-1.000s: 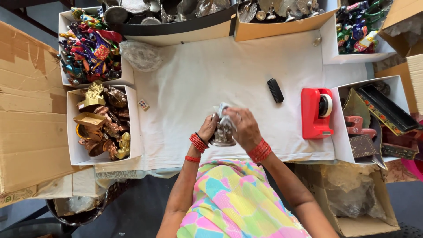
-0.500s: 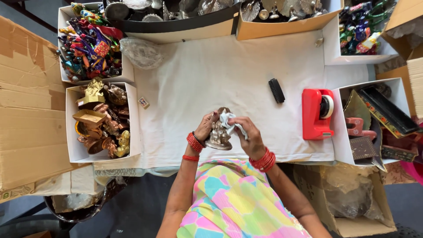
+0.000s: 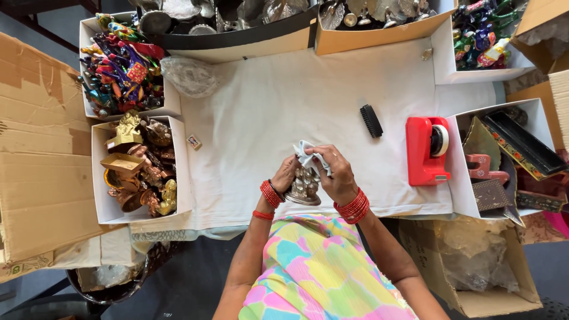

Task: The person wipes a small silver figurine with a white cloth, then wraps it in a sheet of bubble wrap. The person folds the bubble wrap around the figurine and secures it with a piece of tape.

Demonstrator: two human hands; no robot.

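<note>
A small dull-metal figurine [image 3: 304, 188] is held upright over the near edge of the white cloth-covered table [image 3: 278, 101]. My left hand [image 3: 285, 176] grips its left side. My right hand [image 3: 335, 175] presses a small white cloth [image 3: 308, 154] against the top of the figurine. Red bangles circle both wrists.
A red tape dispenser [image 3: 428, 150] and a black brush [image 3: 371, 120] lie to the right. A white box of brass figurines [image 3: 140, 168] and one of colourful figures [image 3: 121, 65] stand at left. More boxes line the far and right edges; brown cartons flank both sides.
The figurine, earlier wrapped in crumpled clear plastic, now stands bare between my hands. My right hand has brought the white cloth up onto its top.
</note>
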